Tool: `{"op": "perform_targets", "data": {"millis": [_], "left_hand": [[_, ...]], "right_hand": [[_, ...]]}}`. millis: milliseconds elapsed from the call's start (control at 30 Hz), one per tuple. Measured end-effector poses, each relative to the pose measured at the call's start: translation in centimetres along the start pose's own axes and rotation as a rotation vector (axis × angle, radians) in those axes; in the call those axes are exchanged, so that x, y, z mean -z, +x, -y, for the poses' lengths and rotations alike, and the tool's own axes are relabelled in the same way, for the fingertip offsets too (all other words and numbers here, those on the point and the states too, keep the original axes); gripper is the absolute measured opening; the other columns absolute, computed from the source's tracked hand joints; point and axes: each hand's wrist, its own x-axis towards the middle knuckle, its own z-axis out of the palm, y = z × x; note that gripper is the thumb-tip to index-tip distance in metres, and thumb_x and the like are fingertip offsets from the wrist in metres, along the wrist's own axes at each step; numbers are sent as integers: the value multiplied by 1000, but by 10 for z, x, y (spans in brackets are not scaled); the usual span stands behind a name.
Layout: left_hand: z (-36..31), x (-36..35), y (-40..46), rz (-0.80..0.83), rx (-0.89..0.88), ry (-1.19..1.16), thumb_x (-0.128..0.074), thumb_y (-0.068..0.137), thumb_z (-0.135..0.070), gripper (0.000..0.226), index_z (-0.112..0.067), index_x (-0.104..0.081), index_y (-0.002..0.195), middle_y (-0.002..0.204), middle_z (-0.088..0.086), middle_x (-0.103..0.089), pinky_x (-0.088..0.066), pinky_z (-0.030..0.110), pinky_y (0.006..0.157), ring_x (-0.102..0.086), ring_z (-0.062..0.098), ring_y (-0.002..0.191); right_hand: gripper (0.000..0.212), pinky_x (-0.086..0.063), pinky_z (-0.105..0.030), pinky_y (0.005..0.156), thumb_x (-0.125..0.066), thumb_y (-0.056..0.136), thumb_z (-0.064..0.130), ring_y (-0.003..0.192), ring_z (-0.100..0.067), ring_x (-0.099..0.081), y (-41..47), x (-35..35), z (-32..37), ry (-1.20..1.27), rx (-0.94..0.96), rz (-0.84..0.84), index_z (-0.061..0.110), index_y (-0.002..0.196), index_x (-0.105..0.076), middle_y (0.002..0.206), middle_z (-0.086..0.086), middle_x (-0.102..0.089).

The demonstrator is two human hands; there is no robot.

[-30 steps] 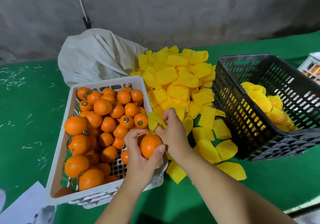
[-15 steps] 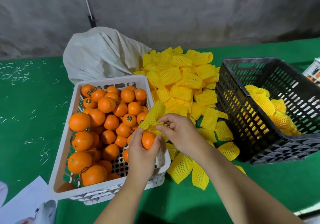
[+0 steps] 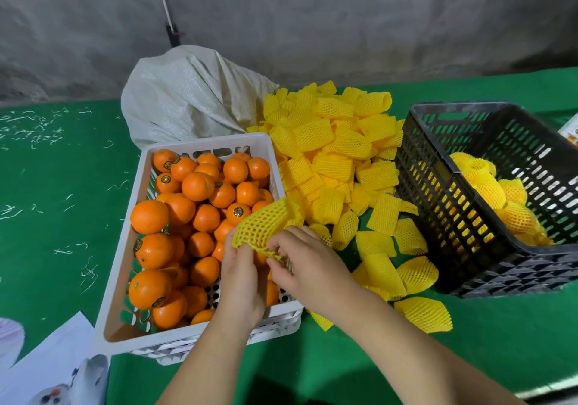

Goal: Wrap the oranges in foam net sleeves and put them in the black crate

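Observation:
A white crate holds many loose oranges. Over its right front corner my left hand and my right hand both grip one yellow foam net sleeve, stretched between them. The orange I hold in my left hand is almost hidden behind my fingers and the sleeve. A pile of yellow sleeves lies between the crates. The black crate on the right contains several wrapped oranges.
A white woven sack sits behind the white crate against a grey wall. The green table cover carries scattered white shreds. White paper lies at the front left. Loose sleeves lie near the black crate's front.
My right hand brought the sleeve from the pile side over the orange in my left hand. The sleeve is now spread wider and covers the orange, which was plainly visible before.

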Motion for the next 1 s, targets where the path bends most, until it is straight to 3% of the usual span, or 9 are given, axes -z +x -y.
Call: {"op": "perform_targets", "data": {"millis": [200,333,467,567,667,767,833,900,1000], "left_hand": [[-7,0,-2,32,250,-97,-43,108,-36,50,-12,-57,149,142,15,-66,-53,45,106,-67,29,120],[-5,2,-2,3,270,-146,-30,113,-33,51,-11,-49,154,151,14,-60,-34,51,124,-53,31,144],[-6,-1,-1,61,222,-102,-46,108,-37,51,-14,-53,153,150,14,-60,-33,56,125,-55,34,142],[-4,-2,0,42,81,-32,-52,111,-31,36,-13,-63,140,142,17,-66,-45,59,113,-61,38,132],[3,-4,-3,-83,-62,125,-61,100,-39,23,-18,-70,102,107,29,-67,-50,60,84,-59,37,96],[9,-6,-7,-88,-232,384,-63,104,-37,15,-31,-69,91,96,28,-67,-54,64,75,-58,33,80],[12,-7,-11,-40,-346,547,-61,104,-46,14,-38,-66,94,84,12,-68,-55,46,66,-59,24,70],[14,-9,-15,28,-414,604,-58,103,-54,19,-37,-64,98,77,6,-62,-46,30,58,-53,15,65],[17,-9,-18,129,-435,615,-56,104,-54,23,-31,-61,103,83,2,-59,-43,28,62,-52,15,70]], "right_hand": [[62,-50,-38,92,-80,79,36,123,-25,-38,-7,-22,-1,-54,-54,-4,26,127,-43,135,-1,-38],[75,-47,-41,100,-82,82,40,124,-24,-43,1,-15,-9,-39,-90,-48,22,143,-44,137,0,-44],[73,-46,-32,98,-76,75,53,122,-17,-43,0,-7,-14,-6,-120,-65,24,139,-53,125,7,-46],[76,-36,-13,95,-69,67,63,119,-14,-40,1,-7,-13,215,-279,-98,28,133,-56,119,14,-43],[72,-30,-1,93,-68,61,66,124,-12,-37,2,-7,-16,333,-379,-126,36,125,-52,124,13,-38],[68,-43,-11,93,-75,62,61,122,-12,-47,2,-5,-21,456,-421,-213,38,119,-47,126,9,-42],[68,-56,-27,78,-82,65,55,106,-15,-61,4,-1,-24,589,-493,-264,39,118,-43,118,8,-52],[67,-56,-30,66,-87,70,40,91,-17,-66,6,1,-28,626,-514,-305,39,118,-40,108,12,-57],[68,-53,-31,67,-86,73,24,98,-25,-63,6,2,-32,595,-500,-305,39,118,-38,115,2,-54]]}}
